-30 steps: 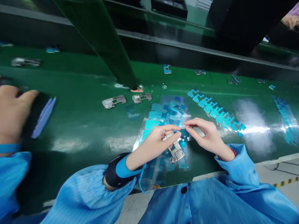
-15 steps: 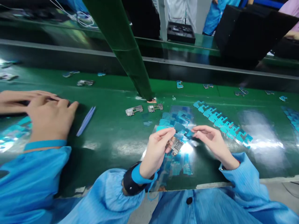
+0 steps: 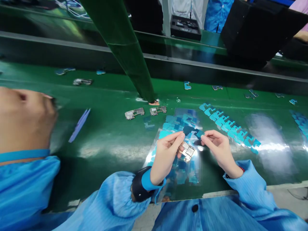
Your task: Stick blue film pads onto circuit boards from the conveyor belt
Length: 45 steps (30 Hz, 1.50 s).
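My left hand [image 3: 166,155] is closed on a small phone circuit board [image 3: 189,151], its metal-shielded end sticking out past the fingers. Just above the board a dark blue film piece [image 3: 189,130] spans the gap between both hands. Its left end meets my left thumb and forefinger; whether they grip it I cannot tell. My right hand [image 3: 218,150] pinches its right end between thumb and finger. Below the hands lie clear sheets with blue film cut-outs [image 3: 171,119]. Two more circuit boards [image 3: 134,113] rest side by side behind my left hand.
A co-worker's hand [image 3: 25,118] is at the left, near purple-blue tweezers [image 3: 80,125]. A green post [image 3: 130,54] rises from the bench behind the boards. To the right runs a strip of blue films [image 3: 227,125]. Several small boards [image 3: 83,81] lie along the back.
The dark film piece now stretches between my hands, its right end in my right fingers. The board in my left hand has tilted. The co-worker's hand has shifted left.
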Each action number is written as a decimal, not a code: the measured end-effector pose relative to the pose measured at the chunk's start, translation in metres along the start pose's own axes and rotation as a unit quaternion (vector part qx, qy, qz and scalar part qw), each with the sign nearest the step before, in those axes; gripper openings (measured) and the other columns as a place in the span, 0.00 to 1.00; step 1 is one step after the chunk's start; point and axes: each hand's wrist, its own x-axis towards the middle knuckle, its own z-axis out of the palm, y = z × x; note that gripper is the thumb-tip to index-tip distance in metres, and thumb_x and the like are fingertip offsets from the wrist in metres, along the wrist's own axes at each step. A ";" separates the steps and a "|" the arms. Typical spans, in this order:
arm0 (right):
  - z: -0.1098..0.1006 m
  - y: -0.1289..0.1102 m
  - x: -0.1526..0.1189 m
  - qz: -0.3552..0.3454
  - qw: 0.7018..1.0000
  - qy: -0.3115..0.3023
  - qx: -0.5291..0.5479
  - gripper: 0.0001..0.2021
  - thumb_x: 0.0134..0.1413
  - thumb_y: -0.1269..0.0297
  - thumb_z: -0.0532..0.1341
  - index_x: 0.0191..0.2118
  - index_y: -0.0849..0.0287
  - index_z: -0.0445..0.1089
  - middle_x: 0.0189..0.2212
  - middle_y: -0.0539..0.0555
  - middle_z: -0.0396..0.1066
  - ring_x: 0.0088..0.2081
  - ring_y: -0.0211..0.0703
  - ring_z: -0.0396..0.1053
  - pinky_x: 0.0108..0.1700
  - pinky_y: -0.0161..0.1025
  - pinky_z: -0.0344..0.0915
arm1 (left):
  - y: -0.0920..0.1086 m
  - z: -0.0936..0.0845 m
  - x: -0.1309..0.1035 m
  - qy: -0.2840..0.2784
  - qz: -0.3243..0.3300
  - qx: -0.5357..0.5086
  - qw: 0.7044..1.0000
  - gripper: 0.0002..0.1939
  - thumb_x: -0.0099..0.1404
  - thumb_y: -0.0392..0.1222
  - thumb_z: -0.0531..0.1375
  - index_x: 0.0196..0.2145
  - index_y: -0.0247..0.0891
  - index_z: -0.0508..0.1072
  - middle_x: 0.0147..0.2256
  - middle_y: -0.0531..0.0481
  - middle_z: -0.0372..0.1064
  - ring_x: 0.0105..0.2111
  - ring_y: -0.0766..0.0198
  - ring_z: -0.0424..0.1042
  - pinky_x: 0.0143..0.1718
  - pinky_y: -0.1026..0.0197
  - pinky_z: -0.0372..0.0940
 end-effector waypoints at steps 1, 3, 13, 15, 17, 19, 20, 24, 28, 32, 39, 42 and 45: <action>0.000 0.000 0.000 -0.021 0.999 0.012 -0.023 0.09 0.49 0.60 0.67 0.30 0.59 0.70 0.24 0.48 0.70 0.25 0.36 0.69 0.30 0.34 0.68 | 0.000 -0.001 0.001 -0.009 -0.006 0.005 1.000 0.11 0.56 0.45 0.65 0.33 0.34 0.78 0.15 0.58 0.61 0.14 0.72 0.56 0.14 0.68 0.51; -0.001 -0.001 -0.001 -0.076 0.992 0.032 -0.093 0.06 0.52 0.61 0.64 0.31 0.58 0.70 0.27 0.50 0.71 0.28 0.38 0.70 0.33 0.36 0.69 | 0.002 -0.003 0.003 -0.027 -0.014 0.017 0.999 0.12 0.56 0.45 0.65 0.35 0.34 0.79 0.15 0.58 0.62 0.13 0.72 0.57 0.14 0.67 0.53; -0.012 -0.002 0.001 -0.264 0.922 0.129 -0.253 0.03 0.54 0.69 0.63 0.33 0.53 0.72 0.29 0.49 0.74 0.32 0.43 0.72 0.52 0.51 0.66 | 0.009 -0.025 0.018 -0.119 -0.040 0.070 0.990 0.24 0.59 0.44 0.63 0.52 0.33 0.71 0.25 0.51 0.75 0.24 0.64 0.73 0.27 0.64 0.68; -0.017 -0.005 0.001 -0.226 0.938 0.136 -0.224 0.02 0.53 0.68 0.64 0.32 0.52 0.72 0.28 0.49 0.75 0.32 0.43 0.72 0.55 0.52 0.64 | 0.009 -0.026 0.018 -0.134 -0.030 0.075 0.988 0.25 0.59 0.45 0.63 0.53 0.35 0.68 0.29 0.49 0.77 0.31 0.60 0.77 0.35 0.61 0.71; -0.021 -0.008 0.001 -0.151 0.966 0.119 -0.170 0.02 0.51 0.66 0.66 0.31 0.52 0.73 0.29 0.49 0.75 0.33 0.41 0.72 0.48 0.46 0.69 | 0.008 -0.025 0.018 -0.136 -0.026 0.059 0.989 0.22 0.59 0.45 0.64 0.49 0.37 0.67 0.31 0.49 0.78 0.36 0.58 0.78 0.39 0.58 0.72; -0.024 -0.011 0.000 -0.074 0.987 0.080 -0.114 0.02 0.50 0.65 0.67 0.31 0.52 0.74 0.29 0.49 0.74 0.33 0.39 0.72 0.38 0.38 0.70 | 0.008 -0.023 0.016 -0.134 -0.031 0.038 0.990 0.17 0.58 0.44 0.65 0.43 0.39 0.67 0.30 0.50 0.78 0.35 0.58 0.78 0.39 0.59 0.73; -0.024 -0.012 -0.001 -0.046 0.993 0.059 -0.090 0.02 0.50 0.65 0.68 0.31 0.51 0.75 0.29 0.48 0.74 0.32 0.37 0.71 0.35 0.35 0.69 | 0.008 -0.022 0.015 -0.131 -0.035 0.031 0.990 0.16 0.57 0.44 0.66 0.41 0.39 0.68 0.29 0.50 0.78 0.34 0.59 0.78 0.38 0.61 0.73; -0.021 -0.014 -0.002 0.007 0.998 0.009 -0.057 0.03 0.49 0.67 0.68 0.31 0.51 0.76 0.29 0.48 0.75 0.31 0.35 0.71 0.35 0.32 0.69 | 0.011 -0.020 0.010 -0.122 -0.049 0.028 0.991 0.13 0.55 0.40 0.67 0.39 0.40 0.74 0.28 0.50 0.78 0.29 0.61 0.78 0.34 0.63 0.74; -0.016 -0.016 -0.002 0.018 0.998 0.010 -0.062 0.04 0.48 0.68 0.69 0.31 0.51 0.77 0.30 0.48 0.76 0.32 0.36 0.72 0.36 0.33 0.71 | 0.009 -0.022 0.006 -0.135 -0.049 0.022 0.989 0.15 0.55 0.39 0.66 0.42 0.42 0.77 0.31 0.48 0.79 0.31 0.57 0.78 0.33 0.60 0.75; -0.014 -0.016 -0.003 0.016 0.997 0.025 -0.073 0.03 0.49 0.67 0.69 0.32 0.52 0.77 0.28 0.47 0.76 0.29 0.35 0.72 0.34 0.32 0.72 | 0.005 -0.023 0.003 -0.135 -0.034 0.032 0.990 0.18 0.54 0.37 0.66 0.45 0.45 0.78 0.34 0.48 0.79 0.32 0.55 0.79 0.35 0.58 0.75; -0.005 -0.018 -0.006 -0.011 0.995 0.038 -0.087 0.04 0.50 0.69 0.68 0.32 0.52 0.76 0.25 0.46 0.74 0.25 0.32 0.69 0.28 0.30 0.69 | 0.012 -0.014 -0.009 -0.076 -0.040 0.038 0.996 0.18 0.54 0.34 0.64 0.44 0.43 0.79 0.26 0.52 0.76 0.31 0.58 0.78 0.39 0.58 0.75; -0.002 -0.019 -0.007 -0.016 0.994 0.043 -0.101 0.04 0.50 0.70 0.68 0.31 0.52 0.75 0.25 0.46 0.74 0.25 0.34 0.70 0.28 0.32 0.71 | 0.013 -0.013 -0.012 -0.075 -0.035 0.036 0.996 0.18 0.54 0.34 0.63 0.44 0.43 0.79 0.27 0.51 0.77 0.30 0.58 0.78 0.39 0.56 0.75; 0.000 -0.021 -0.009 -0.030 0.990 0.051 -0.127 0.05 0.49 0.70 0.68 0.32 0.52 0.75 0.26 0.46 0.75 0.26 0.36 0.72 0.30 0.34 0.74 | 0.013 -0.012 -0.011 -0.067 -0.045 0.022 0.997 0.18 0.53 0.33 0.64 0.43 0.42 0.79 0.30 0.49 0.78 0.34 0.55 0.79 0.37 0.57 0.75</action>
